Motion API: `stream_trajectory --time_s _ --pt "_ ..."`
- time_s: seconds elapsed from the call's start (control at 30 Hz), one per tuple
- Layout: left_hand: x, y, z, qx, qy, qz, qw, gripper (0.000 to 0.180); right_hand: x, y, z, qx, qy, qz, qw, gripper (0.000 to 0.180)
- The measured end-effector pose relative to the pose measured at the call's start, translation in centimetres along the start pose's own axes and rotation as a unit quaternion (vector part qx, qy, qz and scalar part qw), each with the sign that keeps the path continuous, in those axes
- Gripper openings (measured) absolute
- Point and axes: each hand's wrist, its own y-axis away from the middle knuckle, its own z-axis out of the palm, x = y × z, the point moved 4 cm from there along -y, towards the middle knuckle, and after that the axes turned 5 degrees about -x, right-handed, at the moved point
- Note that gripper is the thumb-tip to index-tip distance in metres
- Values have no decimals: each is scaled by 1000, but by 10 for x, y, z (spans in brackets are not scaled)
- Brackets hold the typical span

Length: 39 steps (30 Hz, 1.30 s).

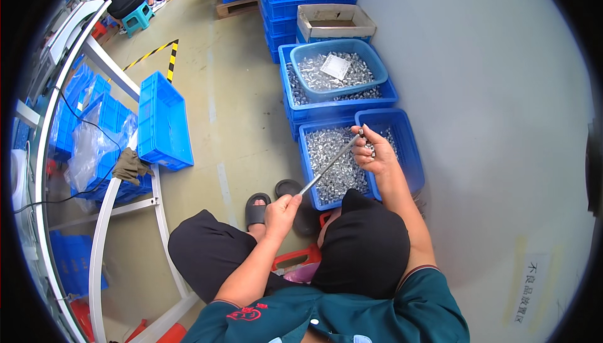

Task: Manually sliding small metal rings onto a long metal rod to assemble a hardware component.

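My left hand (282, 213) is closed round the near end of a thin metal rod (328, 166). The rod slants up and away to the right, to the fingers of my right hand (374, 150). That hand is closed, with several small shiny metal parts in its palm and fingers. One dark piece is pinched at the rod's far tip; whether it sits on the rod, I cannot tell. Below both hands stands a blue bin (307, 176) full of small silvery metal parts (333, 183). A second blue bin (411, 155) adjoins it on the right, partly hidden by my right hand.
Beyond, a light-blue basin (382, 74) of metal parts, with a white slip, rests on a larger blue crate (339, 113). A worn box (336, 8) and stacked crates stand farther back. To the left are a white-framed table (100, 242) and a tilted blue crate (164, 120). A wall (490, 123) rises right.
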Motion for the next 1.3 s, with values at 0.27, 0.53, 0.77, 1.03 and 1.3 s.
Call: stream_trajectory --time_s 0.27,0.53,0.77,1.03,1.3 --pt "-3 -1 1 -5 1 4 1000 46 11 -1 8 3 15 14 1000 26" --pt "-4 -1 3 -5 20 1 1000 46 6 -2 6 -14 8 -8 1000 22" --pt "5 1 -3 27 -51 38 998 45 -10 5 20 9 96 25 995 16" --pt "12 0 -13 77 -119 95 985 44 -7 7 16 -23 64 66 996 11" --pt "11 3 -8 78 -91 82 989 42 -4 8 25 1 122 33 992 15"
